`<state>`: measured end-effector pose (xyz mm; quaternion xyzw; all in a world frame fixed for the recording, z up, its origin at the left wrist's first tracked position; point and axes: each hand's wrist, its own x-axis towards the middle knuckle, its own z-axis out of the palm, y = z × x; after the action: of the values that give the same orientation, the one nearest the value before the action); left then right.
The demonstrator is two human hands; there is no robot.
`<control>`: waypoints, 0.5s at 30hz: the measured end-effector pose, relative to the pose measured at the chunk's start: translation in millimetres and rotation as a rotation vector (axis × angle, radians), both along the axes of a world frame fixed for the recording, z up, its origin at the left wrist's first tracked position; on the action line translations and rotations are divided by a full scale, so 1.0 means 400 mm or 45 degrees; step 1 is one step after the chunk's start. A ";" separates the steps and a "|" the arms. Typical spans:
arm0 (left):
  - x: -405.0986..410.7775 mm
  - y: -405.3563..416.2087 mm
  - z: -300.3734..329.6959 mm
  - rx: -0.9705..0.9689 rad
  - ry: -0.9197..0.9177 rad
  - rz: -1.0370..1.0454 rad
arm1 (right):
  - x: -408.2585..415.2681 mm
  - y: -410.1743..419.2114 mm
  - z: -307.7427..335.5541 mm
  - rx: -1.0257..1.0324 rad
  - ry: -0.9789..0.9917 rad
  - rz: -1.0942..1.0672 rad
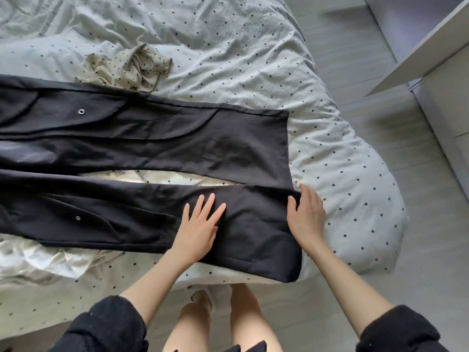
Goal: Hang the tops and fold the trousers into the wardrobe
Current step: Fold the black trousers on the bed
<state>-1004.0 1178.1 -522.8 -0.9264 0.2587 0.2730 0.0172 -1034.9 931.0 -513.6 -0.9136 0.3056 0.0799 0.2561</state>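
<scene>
Bed: pale green duvet (253,59) with dark dots fills most of my view, rumpled, running from 9 o'clock round to 3 o'clock.
Floor: grey boards (368,80) show at 1 to 4 o'clock and between the person's bare legs at 6 o'clock.
Wardrobe: I see grey panels (431,54), which may be the wardrobe, at 2 o'clock, well apart from the bed's contents.
Trousers: black trousers (142,138) lie flat across the duvet, both legs stretched toward 3 o'clock, waist end out of frame at 9 o'clock; a metal eyelet shows on each leg.
Top: crumpled beige dotted garment (127,68) sits at 11 o'clock, just beside the far trouser leg.
White cloth: cream fabric (38,257) shows in the gap between the legs and below the near leg at 8 o'clock.
Left hand: left hand (200,224) lies flat, fingers spread and straight, pressing the near trouser leg.
Right hand: right hand (307,214) rests at the near leg's hem, thumb on the black cloth, fingers extended over the edge onto the duvet; I see no clenching.
Sleeves: black cuffs (106,326) pushed up both forearms at 7 and 5 o'clock.
</scene>
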 end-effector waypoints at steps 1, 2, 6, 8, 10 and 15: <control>-0.015 0.029 0.010 0.003 -0.014 0.009 | -0.010 0.032 0.014 -0.056 -0.021 0.060; -0.025 0.046 0.014 -0.003 -0.023 0.020 | -0.018 0.054 0.021 -0.101 -0.017 0.135; -0.044 0.188 0.060 -0.078 -0.083 0.145 | -0.028 0.207 0.040 -0.141 0.038 0.539; -0.041 0.269 0.087 -0.124 -0.155 0.203 | -0.022 0.294 0.049 -0.107 0.039 0.660; -0.032 0.362 0.119 -0.174 -0.258 0.245 | -0.008 0.395 0.058 -0.076 0.032 0.756; 0.018 0.629 0.163 -0.203 -0.458 0.344 | 0.039 0.647 0.091 -0.040 -0.024 0.917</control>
<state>-996.9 1429.7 -457.6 -0.9848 0.1459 0.0821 -0.0467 -1019.4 1190.0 -477.2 -0.9672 -0.0371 0.1517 0.2002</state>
